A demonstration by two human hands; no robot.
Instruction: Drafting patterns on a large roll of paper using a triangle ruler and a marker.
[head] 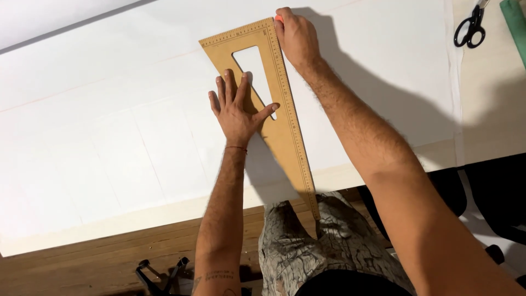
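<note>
Left hand (236, 109) lies flat with its fingers spread across the wooden set square (274, 104), the thumb reaching over the triangular cut-out; that wide, pressing spread looks meant to keep the tool from sliding on the sheet. Beneath everything, the big white paper (109, 120) covers most of the table (493, 82), its near edge running just short of the table's near edge and its right edge stopping before the bare right-hand strip. The set square rests on the paper with its short side toward the far edge and its long point overhanging the near edge, above the person's patterned trousers (307, 241). Right hand (296, 35) is curled at the square's far corner, pinching a small orange marker (279, 18) against the ruled side, seemingly so that the straight edge guides it. Black-handled scissors (471, 27) sit at the table's far right corner, beside 1 green strip (515, 22), well apart from both hands. I can see no packages or signs.
</note>
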